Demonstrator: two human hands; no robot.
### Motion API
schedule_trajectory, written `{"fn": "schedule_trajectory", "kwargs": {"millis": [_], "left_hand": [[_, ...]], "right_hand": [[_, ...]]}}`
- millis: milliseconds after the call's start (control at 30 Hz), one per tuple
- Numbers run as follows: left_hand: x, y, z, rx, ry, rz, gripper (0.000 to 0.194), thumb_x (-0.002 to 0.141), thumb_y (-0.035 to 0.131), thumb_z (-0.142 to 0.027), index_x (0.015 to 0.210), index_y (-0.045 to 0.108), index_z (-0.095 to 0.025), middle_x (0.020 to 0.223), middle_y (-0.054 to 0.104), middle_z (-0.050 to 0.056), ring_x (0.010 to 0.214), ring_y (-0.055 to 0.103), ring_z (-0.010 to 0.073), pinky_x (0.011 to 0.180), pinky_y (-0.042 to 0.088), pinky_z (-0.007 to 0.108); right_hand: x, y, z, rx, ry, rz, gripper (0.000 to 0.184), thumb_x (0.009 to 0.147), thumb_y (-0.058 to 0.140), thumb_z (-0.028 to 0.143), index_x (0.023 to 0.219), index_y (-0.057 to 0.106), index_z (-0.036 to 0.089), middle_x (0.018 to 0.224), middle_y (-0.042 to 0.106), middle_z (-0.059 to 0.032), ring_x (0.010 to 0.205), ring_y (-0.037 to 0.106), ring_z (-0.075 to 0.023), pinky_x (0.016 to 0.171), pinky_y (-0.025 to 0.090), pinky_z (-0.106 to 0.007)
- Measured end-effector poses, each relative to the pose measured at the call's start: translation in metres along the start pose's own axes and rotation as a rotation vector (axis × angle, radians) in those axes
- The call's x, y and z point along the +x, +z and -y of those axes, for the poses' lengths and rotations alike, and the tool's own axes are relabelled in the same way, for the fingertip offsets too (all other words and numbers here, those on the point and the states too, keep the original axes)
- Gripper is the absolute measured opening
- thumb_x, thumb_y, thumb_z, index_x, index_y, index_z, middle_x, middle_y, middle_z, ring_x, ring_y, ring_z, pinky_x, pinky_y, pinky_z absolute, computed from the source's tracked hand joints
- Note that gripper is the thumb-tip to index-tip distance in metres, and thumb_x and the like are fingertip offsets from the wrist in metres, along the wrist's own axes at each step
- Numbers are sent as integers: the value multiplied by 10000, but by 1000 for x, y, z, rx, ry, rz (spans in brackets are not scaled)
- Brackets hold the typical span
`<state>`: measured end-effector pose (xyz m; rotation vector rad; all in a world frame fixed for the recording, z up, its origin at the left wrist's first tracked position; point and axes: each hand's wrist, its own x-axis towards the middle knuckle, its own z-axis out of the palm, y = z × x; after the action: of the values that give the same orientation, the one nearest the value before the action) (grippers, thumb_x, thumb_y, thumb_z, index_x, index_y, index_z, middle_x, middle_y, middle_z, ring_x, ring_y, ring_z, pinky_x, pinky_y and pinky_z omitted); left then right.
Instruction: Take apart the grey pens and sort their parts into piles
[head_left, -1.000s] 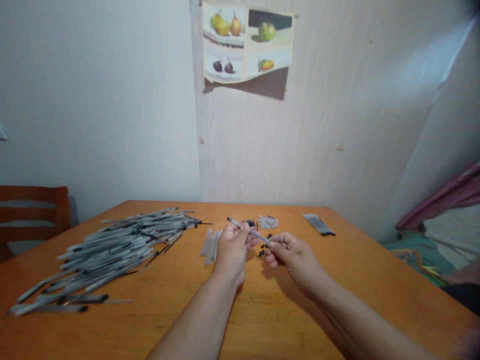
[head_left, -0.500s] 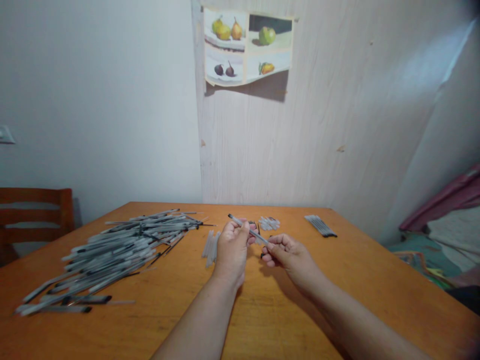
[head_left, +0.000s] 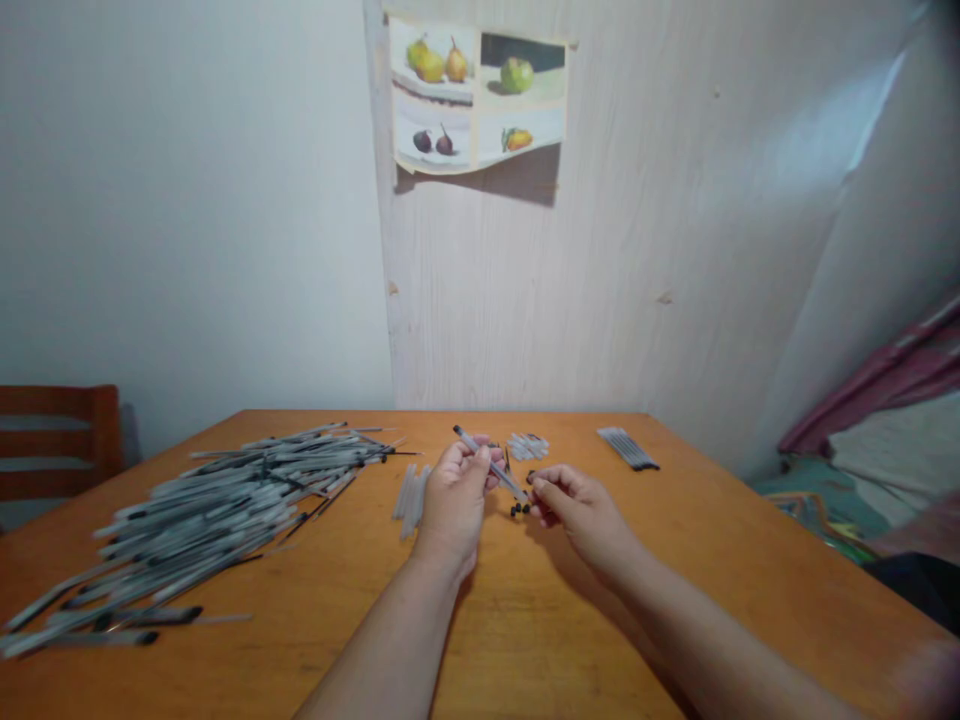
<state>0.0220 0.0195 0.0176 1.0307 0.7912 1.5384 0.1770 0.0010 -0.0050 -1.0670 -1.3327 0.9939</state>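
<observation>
My left hand (head_left: pixel 457 500) is closed around a clear pen (head_left: pixel 487 465) with a black end, which slants down to the right. Beside the pen's lower end is my right hand (head_left: pixel 574 500), its thumb and fingers pinched together; whatever they hold is too small to make out. Several small black plugs (head_left: pixel 519 510) lie on the table just under the pen's tip. Farther back lies a cluster of small clear caps (head_left: pixel 528 445), and thin dark pieces show partly behind my left hand. Clear empty pen tubes (head_left: pixel 411 500) rest left of that hand.
A big loose heap of pens (head_left: pixel 225 510) covers the left of the wooden table (head_left: pixel 525 640). At the back right lies a neat row of pens (head_left: pixel 628 449). A wooden chair (head_left: pixel 60 405) stands at the left, and fruit pictures (head_left: pixel 480 95) hang on the wall.
The view has shifted slightly to the right. My right hand has drawn a little away from the pen's lower end, uncovering the black plugs. My left hand still holds the pen.
</observation>
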Motion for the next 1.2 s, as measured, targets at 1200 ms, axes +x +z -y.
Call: {"fn": "schedule_trajectory", "kwargs": {"millis": [1200], "left_hand": [[-13,-8,8,1341,820,265,372,847,563,-132,1107,703,-359,1052,686,48,1041,550,255,1036,287,527]], "right_hand": [[-4,-25,20,-317,9,104,320,826,611,448,652,543,188,554,536,30,477,487,-97,456,346,-213]]}}
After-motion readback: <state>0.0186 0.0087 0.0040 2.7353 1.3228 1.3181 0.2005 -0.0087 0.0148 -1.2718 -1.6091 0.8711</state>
